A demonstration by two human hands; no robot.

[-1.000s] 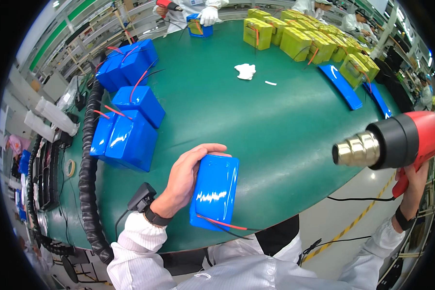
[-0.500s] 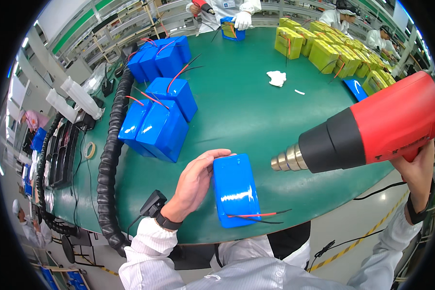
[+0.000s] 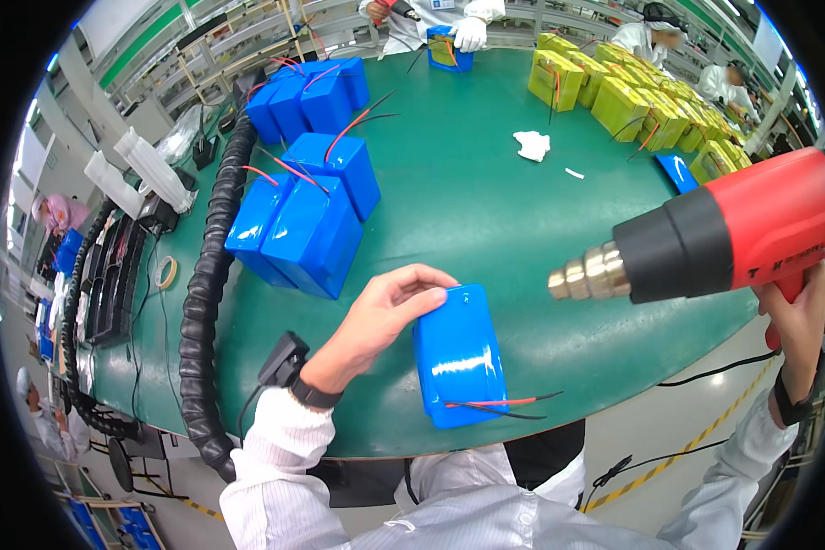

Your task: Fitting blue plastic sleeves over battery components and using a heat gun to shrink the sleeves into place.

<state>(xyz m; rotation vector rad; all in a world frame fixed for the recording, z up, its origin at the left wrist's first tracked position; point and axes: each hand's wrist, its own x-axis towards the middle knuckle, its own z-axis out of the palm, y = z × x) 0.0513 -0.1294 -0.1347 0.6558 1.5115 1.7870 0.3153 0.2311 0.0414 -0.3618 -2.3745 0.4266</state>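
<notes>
A blue shrink-wrapped battery pack (image 3: 460,357) rests near the table's front edge, its red and black wires sticking out at the near end. My left hand (image 3: 396,307) grips the pack's far left corner, thumb on the top face and fingers behind. My right hand (image 3: 797,316) is wrapped round the handle of a red and black heat gun (image 3: 706,234). The gun's stepped metal nozzle points left, above the table and apart from the pack.
Several wrapped blue packs (image 3: 313,234) stand at the left beside a black ribbed hose (image 3: 213,275). Yellow packs (image 3: 619,105) fill the far right. White scrap (image 3: 532,145) lies mid-table. Across the table a gloved co-worker's hand (image 3: 468,35) touches another pack.
My left thumb has come onto the top of the pack, which is slightly turned. The heat gun has moved a little to the right, away from the pack.
</notes>
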